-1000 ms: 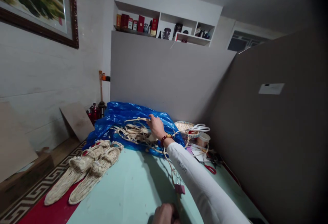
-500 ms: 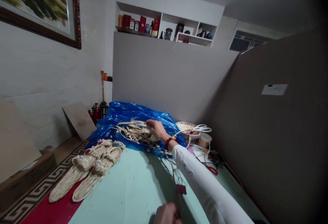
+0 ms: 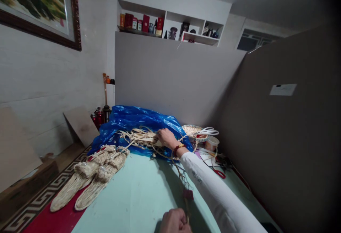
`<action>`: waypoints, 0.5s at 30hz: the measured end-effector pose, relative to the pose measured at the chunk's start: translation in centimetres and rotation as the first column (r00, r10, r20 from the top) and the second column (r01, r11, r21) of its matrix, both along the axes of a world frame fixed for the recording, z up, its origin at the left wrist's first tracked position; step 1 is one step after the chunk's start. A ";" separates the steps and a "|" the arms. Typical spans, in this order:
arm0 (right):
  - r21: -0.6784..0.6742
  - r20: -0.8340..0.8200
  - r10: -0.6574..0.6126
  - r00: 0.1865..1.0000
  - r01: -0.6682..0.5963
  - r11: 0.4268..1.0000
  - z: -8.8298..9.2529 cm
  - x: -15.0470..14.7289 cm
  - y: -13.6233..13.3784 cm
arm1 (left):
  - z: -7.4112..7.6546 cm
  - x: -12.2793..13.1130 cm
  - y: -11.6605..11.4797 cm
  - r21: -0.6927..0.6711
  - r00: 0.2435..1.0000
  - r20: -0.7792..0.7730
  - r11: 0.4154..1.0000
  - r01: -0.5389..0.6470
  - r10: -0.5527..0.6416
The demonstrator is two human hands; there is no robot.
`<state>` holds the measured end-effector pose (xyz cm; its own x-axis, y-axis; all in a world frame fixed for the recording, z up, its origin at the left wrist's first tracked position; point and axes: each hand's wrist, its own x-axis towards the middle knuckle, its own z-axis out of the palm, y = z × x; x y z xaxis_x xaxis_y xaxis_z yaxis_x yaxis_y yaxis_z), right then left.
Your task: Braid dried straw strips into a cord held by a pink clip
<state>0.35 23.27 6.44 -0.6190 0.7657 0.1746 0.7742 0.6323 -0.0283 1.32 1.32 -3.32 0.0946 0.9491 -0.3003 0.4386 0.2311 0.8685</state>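
My right hand [image 3: 167, 137], with a red bead bracelet [image 3: 179, 148] at the wrist, reaches out to a heap of pale straw strands [image 3: 141, 136]. Its fingers are pinched on strands at the heap's right end. The heap lies on a crumpled blue plastic bag [image 3: 138, 115]. Close to me, at the bottom edge, my left hand [image 3: 174, 221] is closed round a thin straw cord [image 3: 186, 208]. That cord runs away from me past a dark red binder clip [image 3: 188, 194] toward the bag. The fingertips of my left hand are partly hidden.
A pair of woven straw slippers [image 3: 93, 179] lies on the left of the pale green tabletop [image 3: 125, 197]. To the right are a woven basket [image 3: 190, 130], white-handled scissors [image 3: 209, 131], a plastic tub [image 3: 212, 142] and red-handled scissors [image 3: 219, 173]. Grey panels [image 3: 170, 76] stand behind.
My right hand has moved slightly right and down at the straw heap; the strands near it have shifted. My left hand stays about where it was. The view has shifted a little.
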 end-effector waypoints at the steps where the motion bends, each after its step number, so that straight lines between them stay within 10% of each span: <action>1: 0.009 0.000 0.032 0.999 -0.032 0.999 0.2 0.6 -0.2 | 0.1 0.0 0.0 0.009 1.000 0.005 1.000 0.004 -0.004; 15: 0.022 0.063 0.111 0.992 -0.112 0.993 -1.0 9.8 -4.7 | 1.4 0.3 -1.1 0.100 0.997 -0.062 0.994 -0.046 0.052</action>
